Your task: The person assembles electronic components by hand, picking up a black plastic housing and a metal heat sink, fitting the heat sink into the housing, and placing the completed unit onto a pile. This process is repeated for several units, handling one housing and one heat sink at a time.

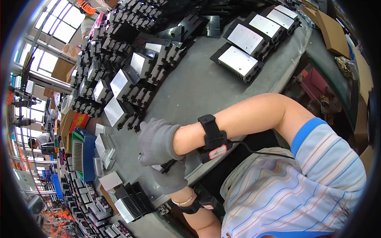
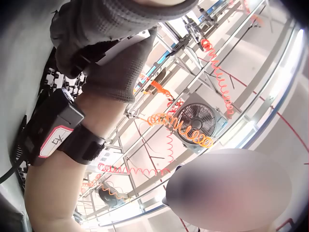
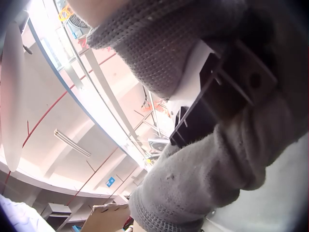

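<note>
Both hands wear grey knit gloves and meet close over the near part of the table. Between them is a black-and-silver piece (image 3: 193,121) with a dark slotted bracket and a flat pale side. My right hand (image 1: 156,141) grips it from above and hides most of it in the head view. Lower in that view, my left hand (image 1: 170,176) holds the same piece from the other side. The right wrist view shows the left glove (image 3: 203,179) along the bracket. A silver face of the piece (image 2: 123,46) shows between the gloves in the left wrist view.
Several finned heat sinks (image 1: 238,61) stand in a row at the upper right of the grey table (image 1: 190,75). Many black-and-silver units (image 1: 123,83) are stacked beyond the hands. A blue bin (image 1: 88,154) and a black-finned heat sink (image 1: 133,202) lie toward the left.
</note>
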Motion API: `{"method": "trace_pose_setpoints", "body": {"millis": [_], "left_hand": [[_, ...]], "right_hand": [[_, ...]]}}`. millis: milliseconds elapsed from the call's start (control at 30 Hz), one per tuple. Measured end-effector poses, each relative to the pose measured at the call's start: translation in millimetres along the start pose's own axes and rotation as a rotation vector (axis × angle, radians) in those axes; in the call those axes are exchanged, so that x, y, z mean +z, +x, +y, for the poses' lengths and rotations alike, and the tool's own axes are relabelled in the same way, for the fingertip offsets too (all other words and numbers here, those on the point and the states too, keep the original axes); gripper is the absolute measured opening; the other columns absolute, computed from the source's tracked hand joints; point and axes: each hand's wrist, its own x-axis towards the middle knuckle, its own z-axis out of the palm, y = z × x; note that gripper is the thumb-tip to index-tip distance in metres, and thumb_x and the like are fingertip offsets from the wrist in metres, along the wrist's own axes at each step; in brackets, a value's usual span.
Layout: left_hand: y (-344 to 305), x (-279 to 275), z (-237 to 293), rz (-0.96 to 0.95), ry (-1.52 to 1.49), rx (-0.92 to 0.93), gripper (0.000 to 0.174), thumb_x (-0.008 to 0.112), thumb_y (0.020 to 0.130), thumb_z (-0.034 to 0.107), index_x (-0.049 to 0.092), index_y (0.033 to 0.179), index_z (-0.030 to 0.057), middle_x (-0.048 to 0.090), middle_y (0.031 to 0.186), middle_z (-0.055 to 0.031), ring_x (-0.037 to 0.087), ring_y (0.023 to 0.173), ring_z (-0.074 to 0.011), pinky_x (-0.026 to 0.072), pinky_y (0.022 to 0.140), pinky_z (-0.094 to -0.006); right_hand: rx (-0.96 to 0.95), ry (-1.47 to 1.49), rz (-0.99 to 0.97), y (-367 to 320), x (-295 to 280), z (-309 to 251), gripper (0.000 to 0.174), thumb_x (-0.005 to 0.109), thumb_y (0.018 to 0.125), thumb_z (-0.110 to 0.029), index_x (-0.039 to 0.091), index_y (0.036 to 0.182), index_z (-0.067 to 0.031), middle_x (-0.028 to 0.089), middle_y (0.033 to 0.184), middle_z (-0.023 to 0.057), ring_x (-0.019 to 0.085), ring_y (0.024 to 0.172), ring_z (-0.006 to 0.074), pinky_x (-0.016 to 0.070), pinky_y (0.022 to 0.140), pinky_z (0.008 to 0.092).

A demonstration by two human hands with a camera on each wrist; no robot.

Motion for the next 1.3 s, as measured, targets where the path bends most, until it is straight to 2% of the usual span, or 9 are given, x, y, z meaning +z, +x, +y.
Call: {"method": "trace_pose_setpoints", "body": {"millis": [367,433,567,633,733,800,900,1033,1300], "left_hand": [[7,-4,-3,0.028,0.396,0.133,0.064,0.084,0.058,0.026,0.055,0.110,0.0007,0.064,0.104,-0.0115,0.061,0.095,-0.0204,0.0481,0.081,-0.0315],[12,-8,-7,0.035,-0.495,-0.320,0.063,0.083,0.058,0.027,0.056,0.109,0.0016,0.064,0.104,-0.0118,0.062,0.092,-0.0219,0.0490,0.079,-0.0321],[11,-8,-14,-0.008,0.180,0.079,0.060,0.083,0.059,0.026,0.056,0.107,0.0019,0.064,0.102,-0.0116,0.063,0.087,-0.0218,0.0499,0.075,-0.0331],[14,-16,-23,0.097,-0.595,-0.333,0.061,0.081,0.061,0.024,0.053,0.112,0.0037,0.065,0.098,-0.0084,0.063,0.084,-0.0222,0.0503,0.076,-0.0348],[-4,0,-12,0.078,0.062,0.246,0.046,0.062,0.078,0.010,0.044,0.121,0.0072,0.050,0.119,-0.0105,0.051,0.103,-0.0153,0.0473,0.083,-0.0330],[-10,4,-11,0.014,-0.363,0.015,0.059,0.046,0.089,0.051,0.039,0.127,0.0073,0.048,0.124,-0.0083,0.049,0.109,-0.0213,0.0443,0.092,-0.0385],[-5,15,10,-0.094,-0.539,-0.013,0.049,0.049,0.093,0.028,0.038,0.135,0.0051,0.044,0.133,-0.0103,0.042,0.121,-0.0261,0.0343,0.102,-0.0427],[26,34,54,-0.240,-0.914,-0.277,0.088,0.045,0.077,0.073,0.034,0.133,0.0063,0.042,0.128,-0.0174,0.044,0.114,-0.0347,0.0374,0.097,-0.0557],[75,58,29,-0.348,-0.806,-0.329,0.061,0.050,0.089,0.044,0.033,0.134,0.0062,0.037,0.128,-0.0174,0.039,0.119,-0.0363,0.0319,0.102,-0.0533]], "right_hand": [[-0.015,-0.004,-0.018,-4,-9,4,0.056,0.054,0.076,-0.043,0.063,0.088,0.0104,0.052,0.100,0.0277,0.053,0.092,0.0366,0.0476,0.072,0.0487],[-0.019,-0.003,-0.013,-2,-8,4,0.056,0.054,0.076,-0.043,0.063,0.088,0.0105,0.052,0.100,0.0277,0.053,0.091,0.0365,0.0478,0.072,0.0483],[-0.013,0.014,0.064,-2,-3,5,0.053,0.055,0.075,-0.043,0.064,0.086,0.0082,0.053,0.098,0.0266,0.054,0.088,0.0360,0.0479,0.071,0.0465],[-0.035,0.064,0.101,-3,-2,6,0.047,0.055,0.076,-0.042,0.065,0.084,0.0038,0.053,0.097,0.0260,0.054,0.087,0.0359,0.0476,0.071,0.0456],[-0.147,0.044,0.054,-15,-7,10,0.042,0.055,0.077,-0.041,0.066,0.086,-0.0014,0.051,0.099,0.0230,0.054,0.087,0.0346,0.0474,0.070,0.0449],[-0.082,0.058,0.156,-32,-2,11,0.044,0.055,0.077,-0.040,0.062,0.096,-0.0010,0.050,0.101,0.0199,0.055,0.088,0.0331,0.0481,0.071,0.0433],[-0.089,0.089,0.163,-43,-17,19,0.049,0.056,0.076,-0.040,0.058,0.105,-0.0011,0.050,0.101,0.0185,0.055,0.090,0.0328,0.0488,0.073,0.0415],[-0.083,-0.068,0.119,-37,-85,30,0.047,0.061,0.073,-0.040,0.064,0.097,0.0004,0.054,0.102,0.0203,0.054,0.095,0.0341,0.0493,0.075,0.0427],[0.139,-0.304,0.429,97,-161,82,0.051,0.068,0.062,-0.038,0.066,0.091,0.0033,0.056,0.105,0.0208,0.055,0.098,0.0323,0.0504,0.075,0.0410]]}}
